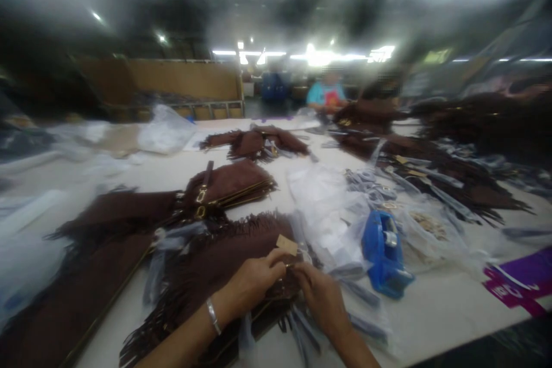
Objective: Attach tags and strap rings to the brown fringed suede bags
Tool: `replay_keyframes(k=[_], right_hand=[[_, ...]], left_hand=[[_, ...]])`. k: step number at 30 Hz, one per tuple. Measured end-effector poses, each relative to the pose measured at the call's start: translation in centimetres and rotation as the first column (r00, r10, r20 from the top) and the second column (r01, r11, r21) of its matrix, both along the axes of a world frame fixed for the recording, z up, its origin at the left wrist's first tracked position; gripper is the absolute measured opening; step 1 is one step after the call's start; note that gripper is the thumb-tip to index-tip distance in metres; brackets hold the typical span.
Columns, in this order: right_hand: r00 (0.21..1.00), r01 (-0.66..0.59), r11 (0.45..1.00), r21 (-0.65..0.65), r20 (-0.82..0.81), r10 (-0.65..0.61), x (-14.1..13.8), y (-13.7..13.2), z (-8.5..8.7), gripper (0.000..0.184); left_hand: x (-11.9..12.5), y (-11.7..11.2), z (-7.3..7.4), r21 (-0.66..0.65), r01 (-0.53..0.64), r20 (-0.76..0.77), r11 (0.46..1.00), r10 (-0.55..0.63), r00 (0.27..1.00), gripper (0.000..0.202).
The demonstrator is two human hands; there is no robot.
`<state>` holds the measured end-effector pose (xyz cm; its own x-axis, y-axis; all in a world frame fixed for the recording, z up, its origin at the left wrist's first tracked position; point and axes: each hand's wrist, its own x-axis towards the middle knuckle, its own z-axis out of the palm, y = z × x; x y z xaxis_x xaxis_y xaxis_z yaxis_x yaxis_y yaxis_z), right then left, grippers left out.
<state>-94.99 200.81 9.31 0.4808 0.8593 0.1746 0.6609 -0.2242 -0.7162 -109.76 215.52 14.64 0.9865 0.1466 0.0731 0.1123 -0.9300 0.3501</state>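
A dark brown fringed bag (224, 259) lies flat on the table in front of me. Both hands meet at its right edge, fingers pinched together over a small piece of metal hardware. My left hand (252, 279), with a silver bracelet at the wrist, comes in from the lower left. From the right, my right hand (321, 299) closes on the same spot, its fingertips almost touching the left ones. A tan tag (287, 245) stands up just above the fingertips. What exactly the fingers grip is too small and blurred to make out.
A blue tape dispenser (383, 253) stands to the right, beside a plastic bag of small tan pieces (426, 225). More brown bags (235, 178) lie stacked at left and farther back. White plastic wrapping (323, 201) covers the middle. A person (326, 95) sits across the table.
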Motion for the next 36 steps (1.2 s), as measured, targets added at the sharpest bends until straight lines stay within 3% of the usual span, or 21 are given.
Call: replay_keyframes(k=[2, 5, 10, 12, 15, 18, 19, 21, 23, 25, 30, 36], right_hand=[[0.999, 0.011, 1.000, 0.022, -0.035, -0.010, -0.2, 0.0, -0.3, 0.029], [0.990, 0.047, 0.998, 0.030, -0.136, -0.043, -0.5, -0.2, -0.1, 0.027], [0.930, 0.065, 0.998, -0.012, -0.362, -0.065, -0.1, -0.5, 0.2, 0.026], [0.875, 0.069, 0.998, -0.002, -0.481, -0.062, 0.2, -0.3, -0.1, 0.028], [0.733, 0.082, 0.996, 0.033, -0.679, -0.038, 0.4, 0.1, -0.7, 0.032], [0.662, 0.079, 0.996, 0.049, -0.750, -0.015, 0.3, 0.1, -0.6, 0.033], [0.685, 0.074, 0.997, 0.039, -0.728, -0.022, 0.2, 0.0, -0.3, 0.031], [0.802, 0.048, 0.999, 0.009, -0.596, -0.033, 0.1, -0.3, 0.4, 0.024], [0.935, -0.015, 1.000, -0.016, -0.355, 0.008, -0.1, -0.6, 1.2, 0.019], [0.992, -0.077, 0.995, -0.066, -0.102, 0.070, -0.5, -0.6, 1.8, 0.020], [0.960, -0.035, 0.958, -0.285, 0.256, 0.112, -1.3, 0.0, 2.8, 0.023], [0.903, -0.032, 0.934, -0.355, 0.390, 0.179, -1.7, 0.8, 3.2, 0.023]], left_hand=[[0.0, -0.1, -0.3, 0.004, 0.000, -0.013, 1.000, 0.000, 1.000, 0.017], [0.4, -0.7, -1.1, -0.007, -0.135, -0.038, 0.991, 0.134, 0.990, 0.014], [1.8, -2.6, -2.6, 0.095, -0.303, -0.057, 0.948, 0.309, 0.949, 0.034], [2.1, -3.1, -3.4, 0.186, -0.245, -0.028, 0.952, 0.254, 0.967, 0.029], [2.0, -3.3, -4.8, 0.312, -0.093, 0.010, 0.945, 0.095, 0.995, 0.016], [1.5, -2.8, -5.3, 0.223, -0.103, 0.074, 0.969, 0.089, 0.993, 0.015], [1.3, -2.4, -5.1, 0.126, -0.146, 0.099, 0.981, 0.134, 0.986, 0.014], [1.1, -1.5, -4.4, -0.139, -0.228, 0.117, 0.964, 0.244, 0.963, 0.014], [0.8, -0.6, -3.6, -0.387, -0.250, 0.099, 0.887, 0.309, 0.946, 0.017], [0.6, 0.0, -2.9, -0.533, -0.230, 0.087, 0.814, 0.323, 0.942, 0.020], [0.3, 0.3, -2.4, -0.632, -0.211, 0.098, 0.745, 0.348, 0.932, 0.024], [0.4, 0.0, -2.2, -0.662, -0.222, 0.103, 0.716, 0.380, 0.919, 0.026]])
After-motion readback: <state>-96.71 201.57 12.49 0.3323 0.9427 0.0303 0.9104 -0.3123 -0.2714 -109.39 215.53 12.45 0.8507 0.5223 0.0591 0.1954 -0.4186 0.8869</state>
